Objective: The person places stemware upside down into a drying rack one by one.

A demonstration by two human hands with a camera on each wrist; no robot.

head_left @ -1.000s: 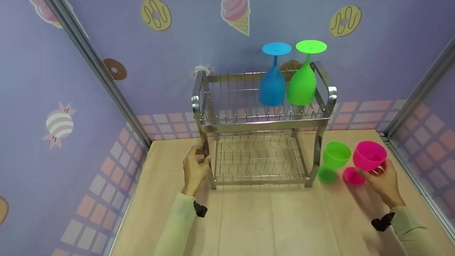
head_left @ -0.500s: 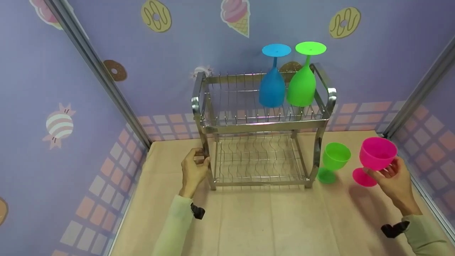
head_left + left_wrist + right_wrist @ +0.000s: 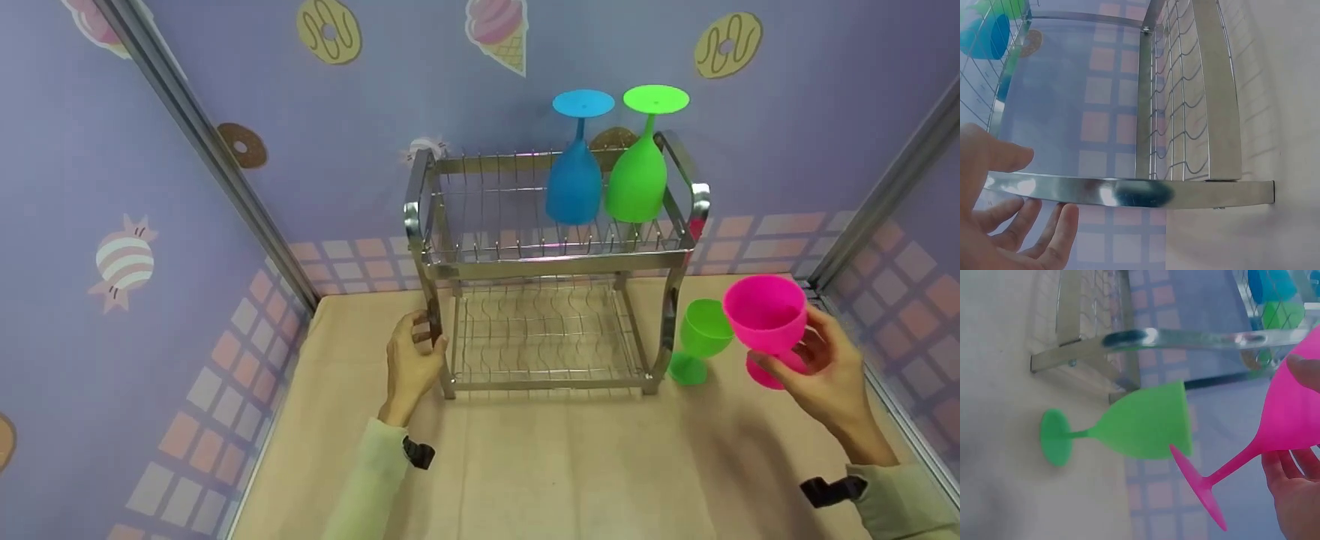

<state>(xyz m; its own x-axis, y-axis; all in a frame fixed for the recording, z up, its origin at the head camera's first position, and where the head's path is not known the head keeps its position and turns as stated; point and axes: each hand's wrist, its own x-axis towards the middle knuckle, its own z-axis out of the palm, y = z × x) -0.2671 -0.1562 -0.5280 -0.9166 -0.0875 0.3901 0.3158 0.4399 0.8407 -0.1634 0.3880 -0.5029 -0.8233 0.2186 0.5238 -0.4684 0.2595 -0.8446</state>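
My right hand (image 3: 836, 386) holds a pink wine glass (image 3: 765, 319) by its bowl, raised off the table with the mouth up and slightly tilted. Beside it, a green wine glass (image 3: 703, 334) stands upright on the table, right of the metal dish rack (image 3: 555, 266). My left hand (image 3: 411, 367) is at the rack's left front post; in the left wrist view the thumb and the curled fingers (image 3: 1064, 230) lie on either side of that post (image 3: 1117, 192). On the upper tier, a blue wine glass (image 3: 574, 187) and a second green wine glass (image 3: 637, 184) stand upside down.
The rack's lower wire tier (image 3: 547, 330) holds nothing visible. A cream cloth (image 3: 555, 465) covers the table. Patterned walls rise behind and on both sides, with metal corner posts (image 3: 202, 142) at left and right.
The pink wine glass first shifted right beside the green one, then rose off the table toward the camera in my right hand. My left hand stays at the rack post.
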